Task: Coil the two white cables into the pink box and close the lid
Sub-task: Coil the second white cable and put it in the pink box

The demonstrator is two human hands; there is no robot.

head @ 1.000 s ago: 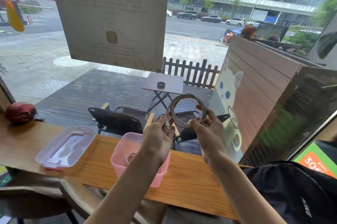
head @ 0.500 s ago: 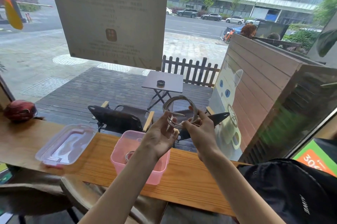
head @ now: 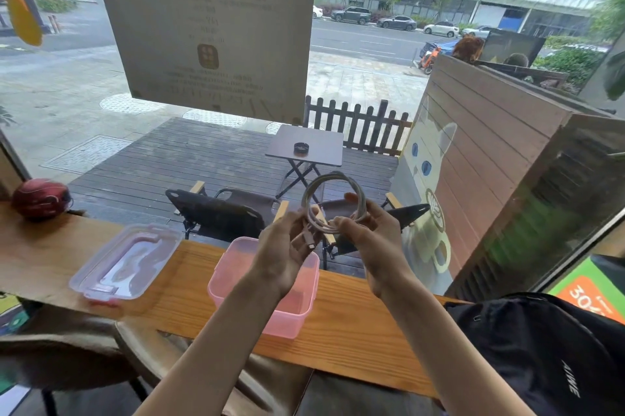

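A white cable (head: 333,202) wound into a round coil is held up above the counter by both hands. My left hand (head: 287,246) pinches its left side, with the plug end hanging by the fingers. My right hand (head: 375,239) grips the coil's lower right. Below and slightly left of the hands stands the pink box (head: 263,283), open, on the wooden counter (head: 338,331). My left forearm hides much of its inside, so I cannot tell what lies in it. The clear lid (head: 125,261) lies flat on the counter to the box's left.
A dark red helmet (head: 40,199) rests at the counter's far left end. A black backpack (head: 548,358) sits at the lower right, against the counter's edge. A window pane stands right behind the counter. A brown chair (head: 84,358) is below left.
The coil and both hands have come a little lower and closer to the box. The plug end now hangs by my left fingers.
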